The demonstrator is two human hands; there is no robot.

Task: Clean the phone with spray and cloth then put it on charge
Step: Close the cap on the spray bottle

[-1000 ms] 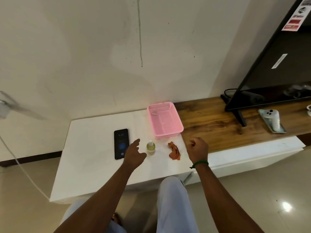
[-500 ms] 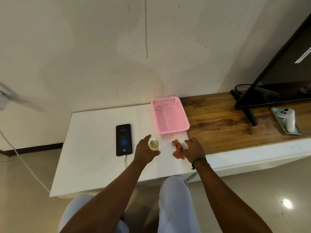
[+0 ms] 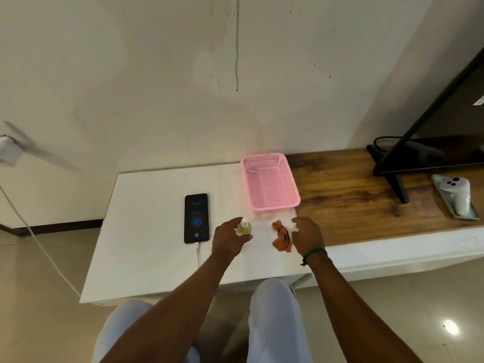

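Observation:
A black phone [image 3: 196, 218] lies face up on the white table [image 3: 146, 244], its screen lit, with a white charging cable [image 3: 198, 254] plugged into its near end. My left hand [image 3: 229, 238] curls its fingers and thumb round the small yellow spray bottle [image 3: 244, 227], which stands upright to the right of the phone. An orange cloth [image 3: 281, 237] lies crumpled further right. My right hand [image 3: 307, 235] hovers at the cloth's right edge with loosely curled fingers and holds nothing that I can see.
A pink plastic basket [image 3: 271, 183] stands behind the bottle and cloth. The wooden shelf [image 3: 348, 200] to the right carries a TV [image 3: 432, 142] and a tray with a white controller [image 3: 457, 196]. The cable runs off the table's left to a wall plug [image 3: 7, 153].
My left hand moved right from near the phone and closed round the spray bottle. My right hand came down to the cloth's right edge. The view shifted slightly.

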